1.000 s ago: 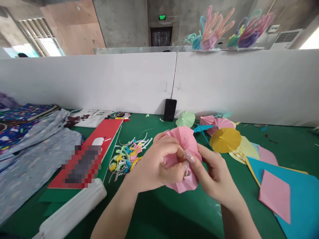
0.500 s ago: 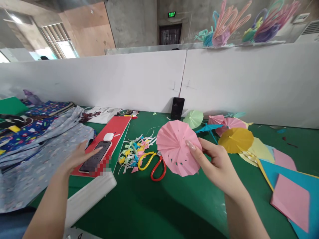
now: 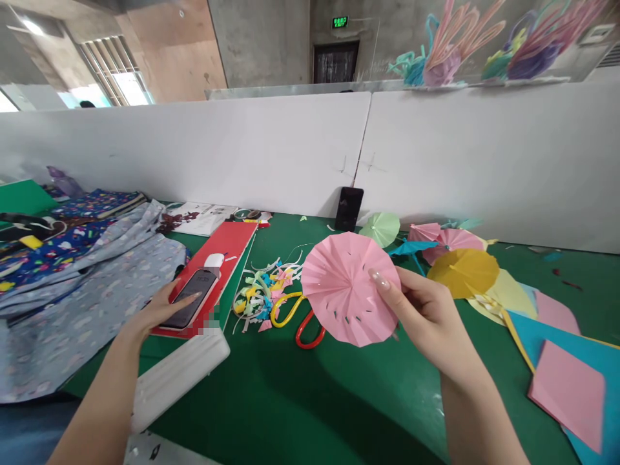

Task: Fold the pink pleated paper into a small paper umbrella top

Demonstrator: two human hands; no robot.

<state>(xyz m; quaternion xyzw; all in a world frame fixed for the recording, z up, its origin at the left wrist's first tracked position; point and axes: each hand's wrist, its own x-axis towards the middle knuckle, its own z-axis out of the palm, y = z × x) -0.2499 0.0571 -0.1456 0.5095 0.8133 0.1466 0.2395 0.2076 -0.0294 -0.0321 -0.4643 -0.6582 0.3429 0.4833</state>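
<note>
My right hand point(image 3: 421, 310) pinches a round pink pleated paper disc point(image 3: 346, 284) by its right side, thumb on the front. Small slits show in the disc, and it is held up above the table. My left hand point(image 3: 157, 309) grips a smartphone point(image 3: 196, 290) at its left edge, thumb lying across the screen. Under the phone is a red folder point(image 3: 230, 242), with a white earbud case point(image 3: 214, 260) just beyond. Scissors point(image 3: 310, 332) with one yellow and one red handle loop lie behind the disc, which hides their blades. Beside them is a heap of coloured paper scraps point(image 3: 261, 294).
Small paper umbrellas, among them a yellow one point(image 3: 462, 272) and a green one point(image 3: 381, 229), stand at right back. Pink paper squares point(image 3: 568, 392) lie at far right. A dark phone point(image 3: 349, 208) leans on the white partition point(image 3: 242, 155). Fabric point(image 3: 111, 278) covers the left side.
My left hand has gone from hovering with spread fingers over the phone to gripping it by its edge. My right hand still holds the pink disc, and the view has shifted slightly.
</note>
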